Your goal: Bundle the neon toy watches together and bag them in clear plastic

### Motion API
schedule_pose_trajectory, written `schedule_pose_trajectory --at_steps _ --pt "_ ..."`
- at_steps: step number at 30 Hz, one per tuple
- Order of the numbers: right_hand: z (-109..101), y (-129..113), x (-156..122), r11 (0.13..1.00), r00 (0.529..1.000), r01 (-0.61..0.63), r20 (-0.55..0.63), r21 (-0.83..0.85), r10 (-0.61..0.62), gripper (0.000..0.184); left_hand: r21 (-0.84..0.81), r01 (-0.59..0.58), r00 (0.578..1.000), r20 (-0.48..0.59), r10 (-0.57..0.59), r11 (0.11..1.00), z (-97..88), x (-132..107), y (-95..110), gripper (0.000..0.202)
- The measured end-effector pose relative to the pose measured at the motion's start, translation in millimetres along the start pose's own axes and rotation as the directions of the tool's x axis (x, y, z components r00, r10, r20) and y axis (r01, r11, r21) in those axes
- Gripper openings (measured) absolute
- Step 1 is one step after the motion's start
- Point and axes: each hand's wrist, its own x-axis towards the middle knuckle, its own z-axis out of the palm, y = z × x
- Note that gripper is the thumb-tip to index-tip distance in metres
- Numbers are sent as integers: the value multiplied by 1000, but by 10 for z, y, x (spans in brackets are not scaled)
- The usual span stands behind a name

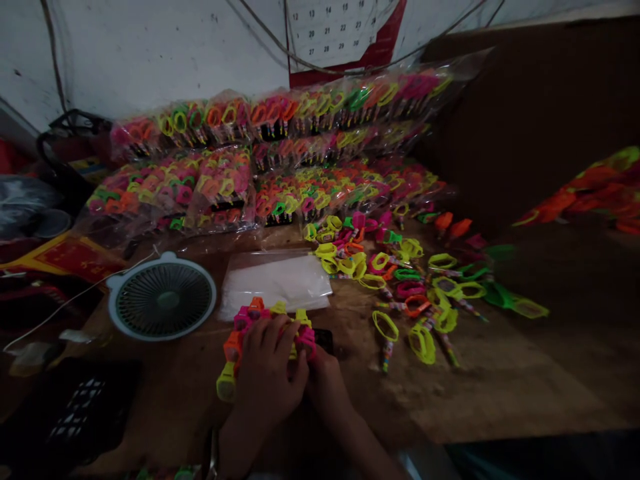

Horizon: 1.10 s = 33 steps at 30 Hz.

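Head view: a bundle of neon plastic toys [235, 343], glossy and blocky, sits at 6 o'clock on the rough wooden tabletop [500, 380]; the left hand [267, 373] clasps its top, hiding most of it; the right hand [325, 380] grips its side, fingers unseen; dim light blurs detail; loose loop-handled pieces [415, 287] lie at 2 o'clock; a round grilled fan [163, 300] lies at 10 o'clock.

Bare worktop [500, 393] right of the right hand [327, 387]; fan [163, 300] close left of the left hand [267, 373]; ahead, beyond the gripped toy bundle [239, 333]: plastic sheet [275, 280], loose toys [415, 293], stacked packs [280, 167].
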Motion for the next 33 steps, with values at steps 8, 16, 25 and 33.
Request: schedule_pose_trajectory --at_steps 8,16,25,33 --pt "84 50 -15 996 999 -42 8 -80 43 33 -16 -68 998 -7 68 998 -7 -5 -42 38" --pt "135 100 -13 979 995 1 102 -206 20 33 16 -52 995 81 51 999 -41 69 3 45" --pt "-198 24 -96 986 999 16 -41 -165 -23 30 -4 -83 987 139 83 997 -66 43 -24 32" --pt "-808 58 -160 393 875 -470 -356 -791 329 21 -50 45 983 182 -35 998 -65 127 -64 54"
